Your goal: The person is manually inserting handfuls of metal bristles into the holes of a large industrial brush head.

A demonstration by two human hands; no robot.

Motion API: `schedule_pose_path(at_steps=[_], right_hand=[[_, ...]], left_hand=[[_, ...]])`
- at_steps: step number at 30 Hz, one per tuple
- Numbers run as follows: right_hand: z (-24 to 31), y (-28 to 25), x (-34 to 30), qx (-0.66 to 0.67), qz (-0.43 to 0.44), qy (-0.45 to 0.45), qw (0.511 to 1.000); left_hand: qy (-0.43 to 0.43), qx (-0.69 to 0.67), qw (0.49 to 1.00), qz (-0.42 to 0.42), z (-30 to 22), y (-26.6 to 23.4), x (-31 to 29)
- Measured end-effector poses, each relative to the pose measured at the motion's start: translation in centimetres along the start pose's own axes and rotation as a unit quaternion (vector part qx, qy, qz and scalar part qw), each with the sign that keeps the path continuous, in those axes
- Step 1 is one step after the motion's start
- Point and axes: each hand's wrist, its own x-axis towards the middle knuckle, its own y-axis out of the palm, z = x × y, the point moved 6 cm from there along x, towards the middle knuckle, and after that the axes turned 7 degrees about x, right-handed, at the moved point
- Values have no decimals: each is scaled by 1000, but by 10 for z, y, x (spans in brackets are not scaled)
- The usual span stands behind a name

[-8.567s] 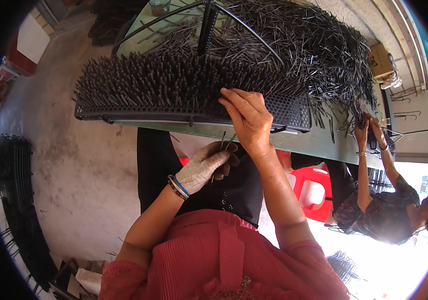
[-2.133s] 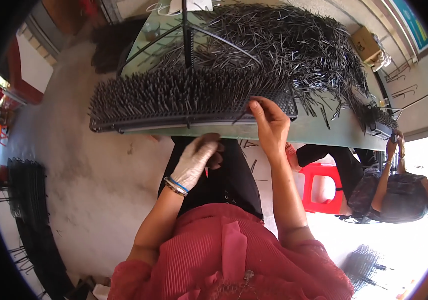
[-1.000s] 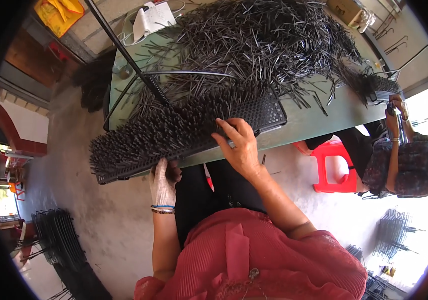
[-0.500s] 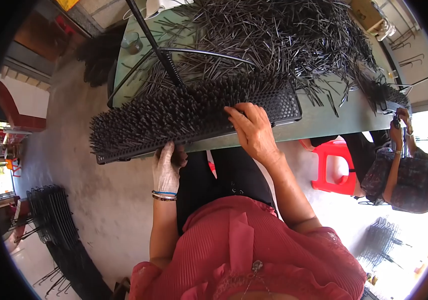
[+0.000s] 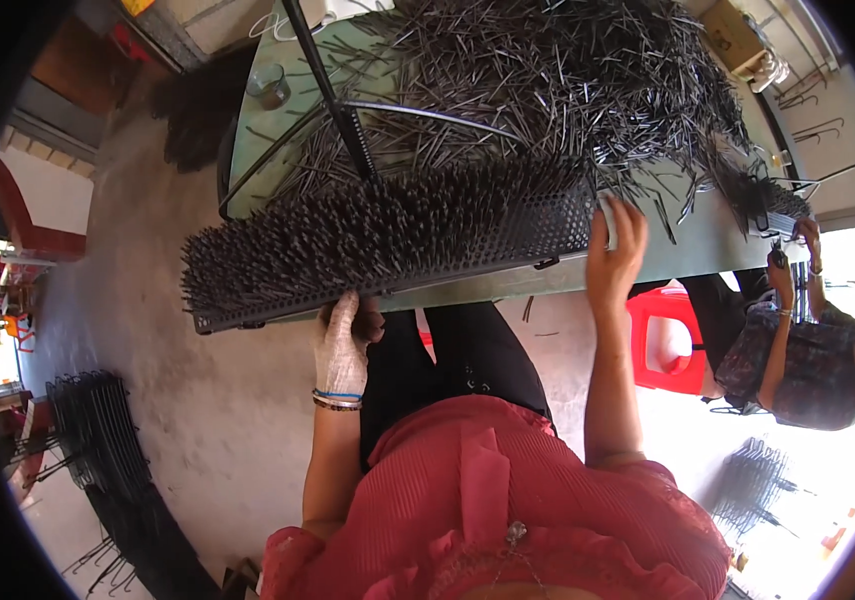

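A long black perforated panel point(image 5: 548, 225) lies slanted along the table's near edge. Upright black strips point(image 5: 328, 235) stand packed over most of it, leaving bare holes towards its right end. My left hand point(image 5: 345, 350), in a whitish glove, grips the panel's front edge from below, thumb against the rim; its other fingers are partly hidden under the panel. Just off the right end is my bare right hand point(image 5: 618, 255), thumb and fingers apart, and I see nothing between them. A big heap of loose black strips point(image 5: 568, 80) covers the table behind the panel.
A black metal frame point(image 5: 348, 130) rises behind the panel on the green table point(image 5: 668, 255). A glass point(image 5: 269, 88) stands far left. At right, another person's hands point(image 5: 798, 255) work at a similar piece, near a red stool point(image 5: 668, 340). Black hooked racks point(image 5: 103, 430) lie at left.
My right hand has moved right, from over the panel's strips to beyond its right end, and its fingers have spread. My left hand keeps its hold on the front edge.
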Motion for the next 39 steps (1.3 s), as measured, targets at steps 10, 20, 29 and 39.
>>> schedule_pose_path(at_steps=[10,20,29,39], right_hand=[[-54,14,-48,85,57,264,959],[-26,4,-69,60,86,239,965],[-149,-20,-30,96,9,183,978],[-190,-14,-22,129,-41,233,963]], left_hand=[[32,6,999,-1,1,-4,5],[22,67,997,-37,4,-50,24],[41,394,908,136,-125,70,-53],[481,800,195,301,-72,363,101]])
